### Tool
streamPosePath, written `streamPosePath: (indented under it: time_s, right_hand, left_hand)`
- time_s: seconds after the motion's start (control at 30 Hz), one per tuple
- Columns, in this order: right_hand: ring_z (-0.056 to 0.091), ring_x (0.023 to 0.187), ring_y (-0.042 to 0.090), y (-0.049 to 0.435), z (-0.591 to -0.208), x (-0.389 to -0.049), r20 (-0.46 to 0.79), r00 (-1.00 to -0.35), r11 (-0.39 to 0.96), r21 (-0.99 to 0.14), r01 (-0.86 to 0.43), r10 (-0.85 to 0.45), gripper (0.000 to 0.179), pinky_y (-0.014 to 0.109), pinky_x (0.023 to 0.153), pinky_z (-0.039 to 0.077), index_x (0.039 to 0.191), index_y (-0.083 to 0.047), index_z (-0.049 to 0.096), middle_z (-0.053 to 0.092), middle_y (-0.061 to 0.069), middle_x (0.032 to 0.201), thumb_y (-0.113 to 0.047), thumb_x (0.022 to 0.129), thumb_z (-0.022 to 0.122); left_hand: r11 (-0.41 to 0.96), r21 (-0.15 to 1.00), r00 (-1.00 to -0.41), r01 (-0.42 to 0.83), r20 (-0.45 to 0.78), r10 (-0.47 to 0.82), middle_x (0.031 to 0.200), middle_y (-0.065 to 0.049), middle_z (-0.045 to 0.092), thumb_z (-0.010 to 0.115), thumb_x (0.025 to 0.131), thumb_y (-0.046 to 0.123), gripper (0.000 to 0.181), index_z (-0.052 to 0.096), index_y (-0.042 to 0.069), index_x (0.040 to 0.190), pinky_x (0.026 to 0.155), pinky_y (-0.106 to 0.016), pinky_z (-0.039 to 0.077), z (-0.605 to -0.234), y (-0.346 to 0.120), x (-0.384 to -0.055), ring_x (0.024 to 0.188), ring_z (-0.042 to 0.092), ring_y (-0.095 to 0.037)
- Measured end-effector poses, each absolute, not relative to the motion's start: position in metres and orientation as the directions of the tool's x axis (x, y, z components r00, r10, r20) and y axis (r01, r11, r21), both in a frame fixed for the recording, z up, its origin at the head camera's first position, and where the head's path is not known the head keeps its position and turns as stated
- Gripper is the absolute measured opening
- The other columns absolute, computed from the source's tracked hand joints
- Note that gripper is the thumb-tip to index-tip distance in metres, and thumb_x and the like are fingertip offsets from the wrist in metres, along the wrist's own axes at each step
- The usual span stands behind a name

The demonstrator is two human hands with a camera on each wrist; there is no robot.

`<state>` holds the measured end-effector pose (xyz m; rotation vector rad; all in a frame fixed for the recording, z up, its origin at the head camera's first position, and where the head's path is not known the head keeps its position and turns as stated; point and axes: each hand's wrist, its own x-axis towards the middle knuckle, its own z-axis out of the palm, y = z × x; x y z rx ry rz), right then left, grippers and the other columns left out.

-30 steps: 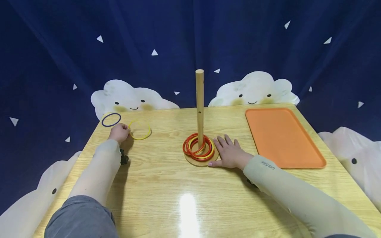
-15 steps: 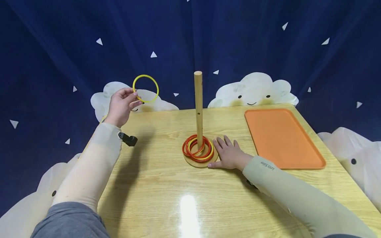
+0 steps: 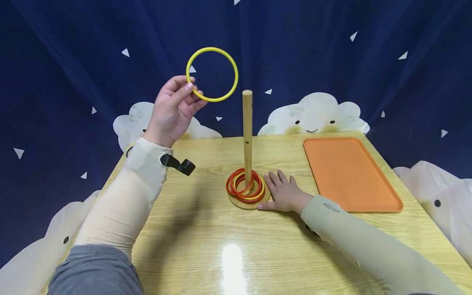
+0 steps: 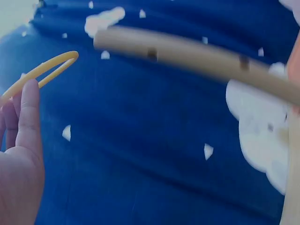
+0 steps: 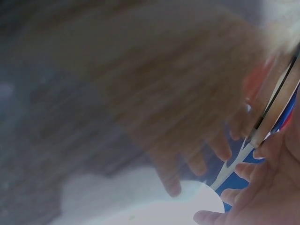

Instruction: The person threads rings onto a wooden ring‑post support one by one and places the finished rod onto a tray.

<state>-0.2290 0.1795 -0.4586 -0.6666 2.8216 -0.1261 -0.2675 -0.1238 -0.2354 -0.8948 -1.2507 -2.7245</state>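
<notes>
Between thumb and fingers my left hand [image 3: 174, 110] pinches a yellow ring [image 3: 236, 78], raised upright just left of the top of a wooden peg [image 3: 247, 135]. In the left wrist view the same ring [image 4: 56, 60] shows at the fingertips, left of the blurred peg [image 4: 187, 58]. Several red and yellow rings [image 3: 231, 190] lie loosely around the foot of the peg on its round wooden base [image 3: 247, 206]. My right hand [image 3: 284, 194] lies with fingers spread, its fingertips touching the right edge of that base.
An orange tray [image 3: 354, 176] lies at the right of the wooden table [image 3: 206, 246]. At the far left corner a yellow and a blue ring [image 3: 128, 150] peek out, mostly hidden behind the left forearm. A dark blue curtain [image 3: 295, 49] hangs behind the table.
My left hand picked up the yellow ring from the table at the left, then raised it and carried it rightward towards the peg's top. The right hand has stayed at the base.
</notes>
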Motion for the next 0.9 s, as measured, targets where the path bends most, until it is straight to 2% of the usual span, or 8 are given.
streamPosePath:
  time_s: [0.2, 0.37, 0.63, 0.9]
  right_hand:
    - [0.008, 0.152, 0.051, 0.179, -0.458, -0.229, -0.214, -0.869, 0.895, -0.132, -0.426, -0.445, 0.112, 0.075, 0.115, 0.016, 0.163, -0.001, 0.022, 0.017, 0.024, 0.167, -0.077, 0.09, 0.057]
    - [0.01, 0.152, 0.051, 0.178, -0.455, -0.228, -0.213, -0.872, 0.897, -0.134, -0.42, -0.44, 0.11, 0.076, 0.114, 0.017, 0.162, 0.0, 0.023, 0.019, 0.024, 0.167, -0.075, 0.09, 0.059]
    - [0.011, 0.152, 0.051, 0.177, -0.458, -0.229, -0.211, -0.87, 0.895, -0.115, -0.43, -0.445, 0.111, 0.076, 0.114, 0.019, 0.162, 0.0, 0.023, 0.02, 0.024, 0.167, -0.077, 0.09, 0.057]
    - [0.011, 0.152, 0.051, 0.178, -0.458, -0.229, -0.206, -0.875, 0.899, -0.119, -0.422, -0.438, 0.111, 0.076, 0.114, 0.018, 0.163, -0.001, 0.022, 0.02, 0.024, 0.167, -0.076, 0.09, 0.058]
  left_hand:
    - [-0.644, 0.752, -0.835, 0.138, 0.438, 0.332, 0.09, -0.01, 0.064, 0.048, 0.104, -0.01, 0.024, 0.068, 0.002, 0.098, 0.076, -0.03, 0.062, -0.245, -0.103, -0.263, 0.08, 0.068, -0.019]
    - [-0.553, 0.832, -0.862, 0.046, 0.312, 0.399, 0.089, -0.008, 0.064, 0.042, 0.105, -0.01, 0.033, 0.068, 0.006, 0.095, 0.074, -0.029, 0.061, -0.279, -0.09, -0.266, 0.078, 0.066, -0.017]
    - [-0.381, 0.917, -0.906, -0.119, 0.056, 0.419, 0.093, -0.002, 0.063, 0.046, 0.107, -0.006, 0.027, 0.064, 0.01, 0.094, 0.077, -0.028, 0.061, -0.349, -0.088, -0.268, 0.078, 0.063, -0.013]
    - [-0.287, 0.929, -0.896, -0.235, -0.092, 0.435, 0.094, -0.003, 0.059, 0.046, 0.106, -0.007, 0.021, 0.059, 0.008, 0.098, 0.078, -0.028, 0.061, -0.399, -0.089, -0.263, 0.076, 0.061, -0.012]
